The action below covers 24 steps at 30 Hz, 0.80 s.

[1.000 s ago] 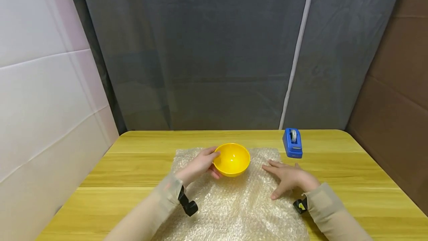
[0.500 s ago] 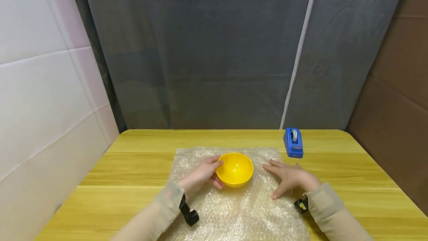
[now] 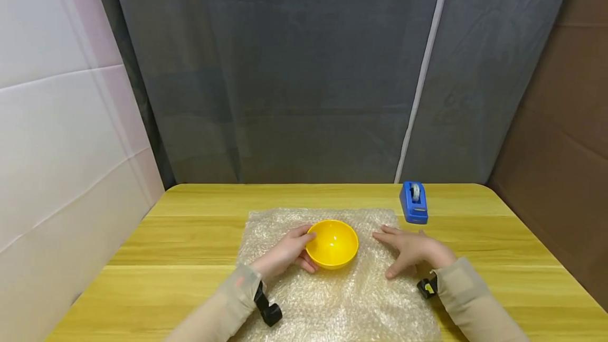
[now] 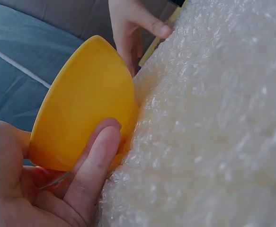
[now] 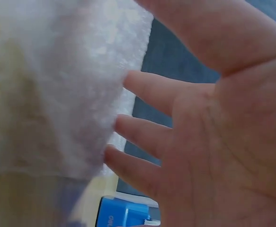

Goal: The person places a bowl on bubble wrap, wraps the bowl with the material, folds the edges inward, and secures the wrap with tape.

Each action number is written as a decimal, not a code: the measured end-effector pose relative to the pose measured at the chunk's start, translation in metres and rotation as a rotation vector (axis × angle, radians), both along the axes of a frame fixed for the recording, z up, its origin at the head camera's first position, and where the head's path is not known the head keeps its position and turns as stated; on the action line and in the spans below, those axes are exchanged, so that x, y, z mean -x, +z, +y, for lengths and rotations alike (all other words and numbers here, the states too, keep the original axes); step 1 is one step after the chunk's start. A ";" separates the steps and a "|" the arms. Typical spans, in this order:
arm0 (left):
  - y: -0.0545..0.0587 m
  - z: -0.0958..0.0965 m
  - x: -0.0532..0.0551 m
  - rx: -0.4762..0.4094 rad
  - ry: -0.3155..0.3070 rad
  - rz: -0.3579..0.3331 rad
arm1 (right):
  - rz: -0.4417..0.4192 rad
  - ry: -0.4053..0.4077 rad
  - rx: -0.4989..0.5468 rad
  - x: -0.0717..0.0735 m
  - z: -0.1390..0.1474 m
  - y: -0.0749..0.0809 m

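A yellow bowl (image 3: 332, 244), its opening upward, sits at the middle of a sheet of bubble wrap (image 3: 332, 305) spread over the table. My left hand (image 3: 287, 251) grips the bowl's left side, thumb at the rim and fingers under the outer wall. In the left wrist view the bowl (image 4: 88, 101) meets the bubble wrap near its base. On the right part of the sheet rests my right hand (image 3: 413, 249), fingers spread and fingertips touching the wrap. The right wrist view shows those fingers (image 5: 149, 137) against the sheet, holding nothing.
A blue tape dispenser (image 3: 414, 203) stands at the back right of the wooden table (image 3: 199, 236), beyond the right hand. A dark grey curtain (image 3: 294, 78) hangs behind the table. White panels (image 3: 71, 131) flank the left, brown ones (image 3: 556, 146) the right.
The left hand has brought the bowl down and toward me onto the bubble wrap, still gripping it. Right hand and tape dispenser have kept their places.
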<state>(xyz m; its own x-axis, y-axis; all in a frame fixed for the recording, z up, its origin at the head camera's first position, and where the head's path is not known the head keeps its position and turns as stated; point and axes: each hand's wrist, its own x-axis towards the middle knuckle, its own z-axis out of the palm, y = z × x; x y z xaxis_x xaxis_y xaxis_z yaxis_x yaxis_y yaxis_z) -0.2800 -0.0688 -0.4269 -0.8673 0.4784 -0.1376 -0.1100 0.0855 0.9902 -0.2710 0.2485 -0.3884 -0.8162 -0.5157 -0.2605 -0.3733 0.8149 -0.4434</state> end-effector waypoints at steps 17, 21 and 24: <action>-0.003 -0.007 -0.001 -0.066 0.008 -0.038 | 0.060 -0.137 0.187 0.039 -0.007 0.015; -0.005 -0.003 -0.003 -0.083 0.002 -0.061 | 0.090 -0.171 0.151 0.038 -0.006 0.009; -0.004 -0.001 -0.003 -0.096 -0.006 -0.068 | 0.115 -0.203 0.116 0.038 -0.005 0.007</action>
<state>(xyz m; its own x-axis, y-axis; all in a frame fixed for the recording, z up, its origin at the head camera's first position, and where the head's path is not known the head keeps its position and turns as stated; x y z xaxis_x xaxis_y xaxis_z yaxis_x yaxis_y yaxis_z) -0.2772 -0.0696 -0.4313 -0.8543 0.4978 -0.1496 -0.1771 -0.0082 0.9842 -0.3094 0.2436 -0.3815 -0.9271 -0.3589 -0.1083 -0.2605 0.8245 -0.5024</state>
